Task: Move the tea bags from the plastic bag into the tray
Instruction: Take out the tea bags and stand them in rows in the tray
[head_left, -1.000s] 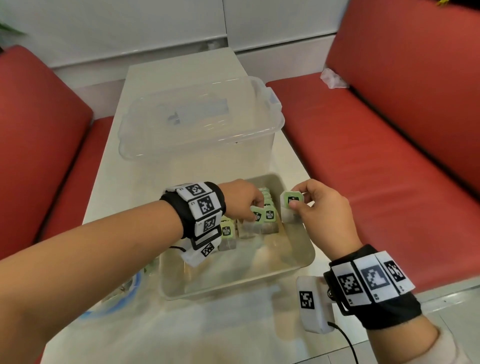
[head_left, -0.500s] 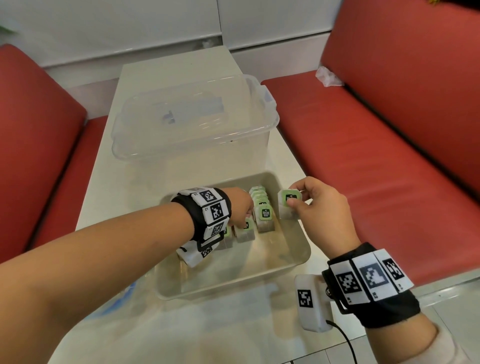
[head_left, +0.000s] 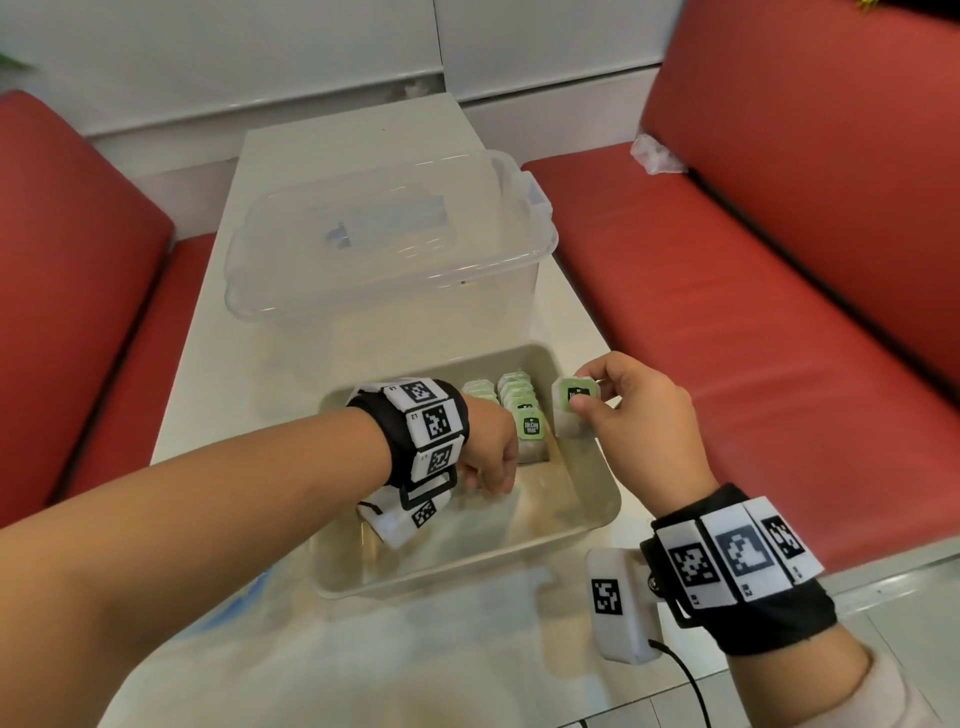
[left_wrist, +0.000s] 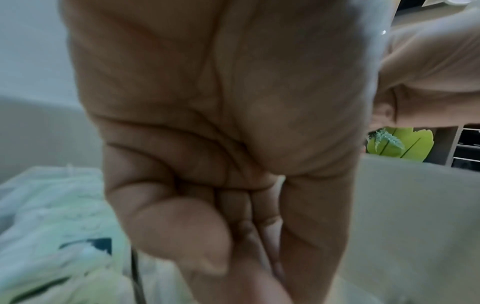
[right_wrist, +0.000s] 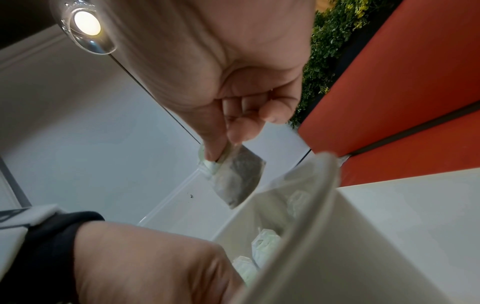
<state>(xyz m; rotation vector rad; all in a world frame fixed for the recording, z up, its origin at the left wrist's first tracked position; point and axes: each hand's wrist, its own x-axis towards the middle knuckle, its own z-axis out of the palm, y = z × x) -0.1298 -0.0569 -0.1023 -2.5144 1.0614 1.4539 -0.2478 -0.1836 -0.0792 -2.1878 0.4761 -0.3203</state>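
A beige tray sits on the white table, with rows of green-tagged tea bags standing at its far end. My right hand pinches one tea bag by its green tag just above the tray's far right corner; the right wrist view shows that bag hanging from thumb and finger over the tray wall. My left hand is inside the tray, fingers curled tight beside the tea bags. Whether it holds one is hidden. A bluish edge of the plastic bag shows under my left forearm.
A large clear lidded plastic box stands right behind the tray. Red padded benches flank the table on the left and right. A crumpled white scrap lies on the right bench.
My left hand has drawn back from the rows of tea bags toward the middle of the tray. The right hand has kept its tea bag at the tray's far right corner.
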